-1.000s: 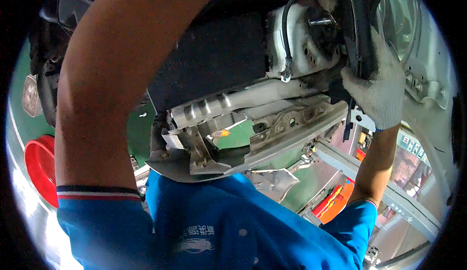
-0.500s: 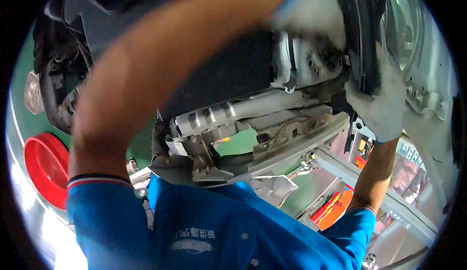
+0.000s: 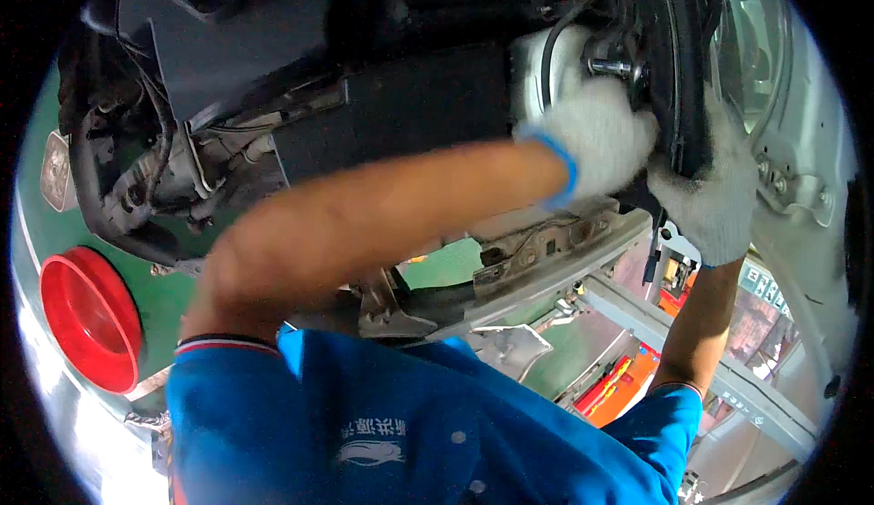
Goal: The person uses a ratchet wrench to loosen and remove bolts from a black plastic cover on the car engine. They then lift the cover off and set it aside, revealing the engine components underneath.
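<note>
My right hand [image 3: 715,196], in a pale knitted glove, is closed round the lower end of a long black car-body strip [image 3: 683,59] with its thumb across the front. Just left of it is my left hand [image 3: 601,136], gloved with a blue cuff, reaching across the front of the car beside the strip. Motion smears its fingers, so whether they hold anything is hidden. Above that hand a shiny metal cylinder [image 3: 608,66], perhaps a socket, points sideways by the strip. A black cable [image 3: 548,55] curves over a pale body panel [image 3: 533,77] nearby.
A bare metal front crossmember [image 3: 555,250] runs below my hands. Black plastic covers [image 3: 237,50] fill the upper left. On the green floor sits a red basin [image 3: 91,323]. At lower right are a grey beam [image 3: 637,314] and an orange case [image 3: 633,382].
My left hand has moved down from the upper part of the strip, uncovering the shiny cylinder and the cable. My right hand keeps its grip at the same place.
</note>
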The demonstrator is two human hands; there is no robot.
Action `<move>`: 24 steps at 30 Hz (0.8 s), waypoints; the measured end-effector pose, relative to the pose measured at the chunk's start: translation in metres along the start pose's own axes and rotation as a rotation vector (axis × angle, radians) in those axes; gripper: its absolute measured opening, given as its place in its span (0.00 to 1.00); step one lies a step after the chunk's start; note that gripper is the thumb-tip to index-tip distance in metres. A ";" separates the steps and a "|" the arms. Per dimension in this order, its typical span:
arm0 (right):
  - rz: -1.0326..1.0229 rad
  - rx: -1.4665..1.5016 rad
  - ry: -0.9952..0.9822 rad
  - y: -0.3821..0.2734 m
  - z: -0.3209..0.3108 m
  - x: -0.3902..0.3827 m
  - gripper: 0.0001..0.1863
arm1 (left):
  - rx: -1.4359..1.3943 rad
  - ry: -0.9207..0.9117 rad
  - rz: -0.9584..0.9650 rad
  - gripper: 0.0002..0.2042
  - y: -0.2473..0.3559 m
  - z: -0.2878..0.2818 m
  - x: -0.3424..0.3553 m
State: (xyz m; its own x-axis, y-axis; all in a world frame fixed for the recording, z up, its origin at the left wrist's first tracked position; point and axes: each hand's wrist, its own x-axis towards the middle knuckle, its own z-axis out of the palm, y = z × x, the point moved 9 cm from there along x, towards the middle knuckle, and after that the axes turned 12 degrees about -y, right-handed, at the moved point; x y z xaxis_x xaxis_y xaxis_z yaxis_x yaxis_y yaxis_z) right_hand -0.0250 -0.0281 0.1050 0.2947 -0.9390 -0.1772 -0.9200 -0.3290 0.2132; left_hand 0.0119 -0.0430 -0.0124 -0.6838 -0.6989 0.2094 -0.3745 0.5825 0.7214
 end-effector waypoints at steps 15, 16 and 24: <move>0.174 -0.263 0.049 -0.022 0.007 -0.002 0.55 | 0.099 0.034 0.174 0.07 0.009 -0.033 -0.002; 0.170 -0.256 0.035 -0.024 0.007 0.000 0.56 | 0.119 0.005 0.176 0.08 0.009 -0.032 0.000; 0.176 -0.220 -0.009 -0.004 0.007 -0.003 0.47 | 0.239 -0.280 0.367 0.13 -0.002 -0.045 0.014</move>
State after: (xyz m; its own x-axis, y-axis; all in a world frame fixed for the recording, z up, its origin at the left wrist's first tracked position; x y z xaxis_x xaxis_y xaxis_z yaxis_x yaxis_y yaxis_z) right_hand -0.0238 -0.0234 0.0976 0.1324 -0.9830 -0.1271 -0.8784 -0.1758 0.4444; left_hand 0.0315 -0.0722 0.0188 -0.9260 -0.3120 0.2124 -0.1887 0.8701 0.4554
